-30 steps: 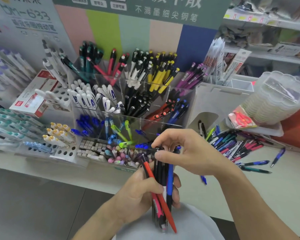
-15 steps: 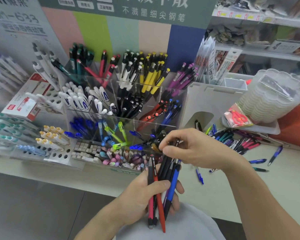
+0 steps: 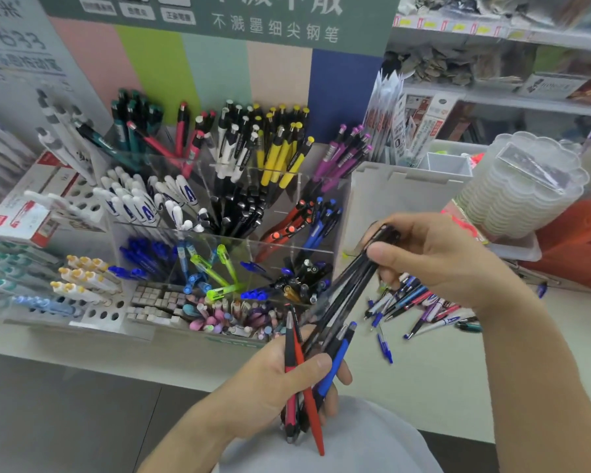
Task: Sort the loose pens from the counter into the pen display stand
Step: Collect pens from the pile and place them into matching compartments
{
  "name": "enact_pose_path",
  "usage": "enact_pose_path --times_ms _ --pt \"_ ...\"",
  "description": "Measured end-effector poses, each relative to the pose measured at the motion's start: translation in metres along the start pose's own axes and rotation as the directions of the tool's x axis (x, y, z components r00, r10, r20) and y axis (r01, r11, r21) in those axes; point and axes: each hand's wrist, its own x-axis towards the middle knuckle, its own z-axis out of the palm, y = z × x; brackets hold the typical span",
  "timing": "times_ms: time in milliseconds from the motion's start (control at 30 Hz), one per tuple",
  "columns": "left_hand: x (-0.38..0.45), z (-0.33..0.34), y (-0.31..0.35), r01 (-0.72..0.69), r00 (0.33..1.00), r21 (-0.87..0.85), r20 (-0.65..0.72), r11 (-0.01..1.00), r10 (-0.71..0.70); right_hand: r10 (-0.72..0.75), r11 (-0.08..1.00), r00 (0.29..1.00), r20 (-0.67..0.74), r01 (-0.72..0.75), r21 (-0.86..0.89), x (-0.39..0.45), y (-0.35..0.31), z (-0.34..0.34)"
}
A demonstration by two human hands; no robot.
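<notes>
Just in front of the pen display stand (image 3: pixel 219 213), left hand (image 3: pixel 280 387) grips a mixed pen bundle (image 3: pixel 307 387) — right hand (image 3: pixel 434 257) pinches several black pens (image 3: pixel 348 285).

Pale worktop (image 3: pixel 434 380). Clear pen display stand (image 3: pixel 219 233) at 10 o'clock, loose pens (image 3: pixel 420 305) piled at 3 o'clock, one blue pen (image 3: pixel 385 348) apart just below them. Stack of clear trays (image 3: pixel 522 189) at 2 o'clock.

A stack of clear scalloped plastic trays (image 3: pixel 522 186) is sitting just beyond the hands to the right. A red-and-white box (image 3: pixel 17 213) is lying far to their left, and packaged refills (image 3: pixel 394 121) are standing up behind them.
</notes>
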Motion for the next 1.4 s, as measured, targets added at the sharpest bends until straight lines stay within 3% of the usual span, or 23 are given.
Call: enact_pose_path --times_ms 67,233,400,533,633,733,800,867,967,1100,1167,1400 --pt "0.002 0.0 -0.003 -0.004 0.999 -0.011 -0.036 1.0 0.004 -0.028 0.999 0.993 -0.119 0.03 0.021 -0.006 0.001 -0.009" --pt "0.006 0.005 -0.007 -0.037 0.995 -0.29 -0.104 0.956 0.007 -0.119 0.985 0.902 -0.415 0.161 0.068 -0.024 0.015 -0.009" --pt "0.009 0.013 -0.003 -0.175 0.923 -0.452 -0.384 0.874 -0.014 -0.116 0.964 0.828 -0.549 0.226 0.137 -0.044 0.033 0.019" --pt "0.013 0.014 0.003 -0.286 0.841 -0.403 -0.54 0.869 0.026 -0.089 0.974 0.871 -0.484 0.177 0.14 -0.054 0.04 0.037" --pt "0.014 0.01 0.002 -0.287 0.811 -0.307 -0.582 0.908 0.059 -0.041 0.972 0.921 -0.387 0.126 0.198 -0.059 0.042 0.033" --pt "0.012 0.003 0.005 -0.282 0.785 -0.213 -0.612 0.935 0.097 0.009 0.975 0.928 -0.371 0.075 0.209 -0.065 0.041 0.014" --pt "0.006 -0.005 0.01 -0.284 0.756 -0.115 -0.638 0.952 0.148 0.027 0.983 0.933 -0.358 0.041 0.181 -0.07 0.038 0.0" --pt "-0.002 -0.012 0.02 -0.236 0.736 0.078 -0.636 0.968 0.231 0.077 0.988 0.967 -0.244 -0.042 0.149 -0.073 0.035 -0.009" --pt "-0.009 -0.015 0.038 -0.129 0.769 0.34 -0.559 0.932 0.31 0.129 0.99 0.992 0.016 -0.13 0.059 -0.064 0.031 -0.002" --pt "-0.003 0.002 0.055 -0.097 0.896 0.442 -0.35 0.892 0.271 0.13 0.991 0.971 0.2 -0.122 -0.05 -0.036 0.023 0.041" --pt "0.003 0.009 0.057 -0.126 0.902 0.443 -0.321 0.888 0.288 0.127 0.991 0.97 0.208 -0.118 -0.056 -0.028 0.022 0.058" --pt "0.012 0.009 0.053 -0.11 0.834 0.365 -0.472 0.925 0.285 0.126 0.992 0.985 0.121 -0.127 -0.001 -0.023 0.029 0.075"
